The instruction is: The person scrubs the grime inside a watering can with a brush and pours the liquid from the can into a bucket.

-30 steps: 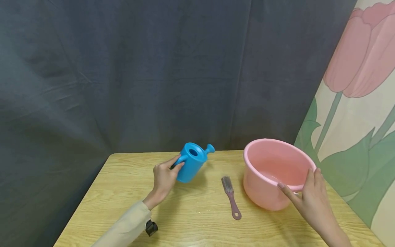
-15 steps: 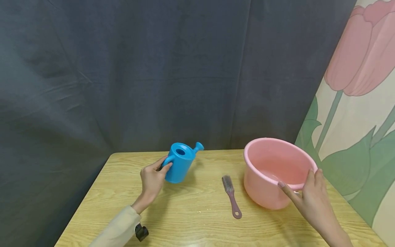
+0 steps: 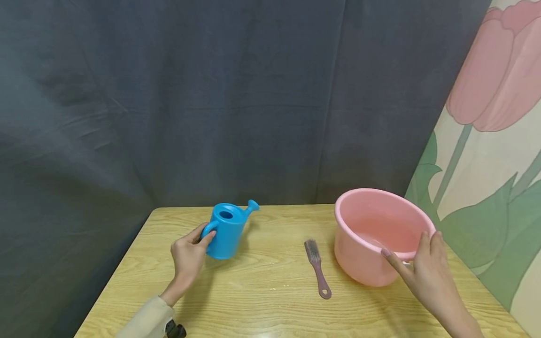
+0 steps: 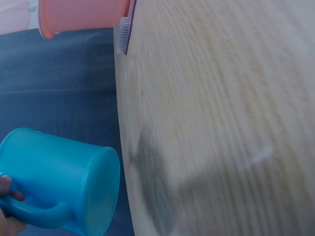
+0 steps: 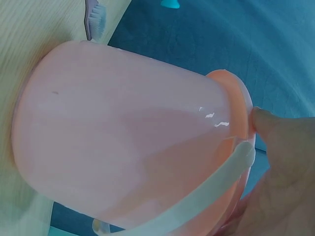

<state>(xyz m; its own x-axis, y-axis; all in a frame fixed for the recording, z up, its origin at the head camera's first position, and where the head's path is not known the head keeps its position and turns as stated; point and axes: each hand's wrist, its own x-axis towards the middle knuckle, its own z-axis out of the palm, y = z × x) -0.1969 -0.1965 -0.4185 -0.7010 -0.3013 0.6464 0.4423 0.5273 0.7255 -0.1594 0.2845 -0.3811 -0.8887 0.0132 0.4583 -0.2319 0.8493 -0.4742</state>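
A blue toy watering can (image 3: 225, 237) hangs above the left half of the table, its spout pointing right. My left hand (image 3: 188, 256) grips its handle between thumb and fingers; the left wrist view shows the can's base (image 4: 102, 191) off the tabletop. On the right stands a pink bucket (image 3: 365, 267) with a white handle (image 5: 197, 201), its base on the table. My right hand (image 3: 431, 274) rests on the bucket's near right rim, thumb and visible fingers extended. Some of its fingers are hidden in the right wrist view. A purple-handled brush (image 3: 319, 274) lies between can and bucket.
The wooden table (image 3: 262, 310) ends at a dark curtain (image 3: 236, 103) behind. A wall painted with a tulip (image 3: 482, 75) rises at the right, close to the bucket. A black wrist device (image 3: 175, 330) sits at my left cuff.
My left hand has carried the watering can left, away from the bucket, and the can has become more upright and slightly lower. The right hand, bucket and brush have stayed in place.
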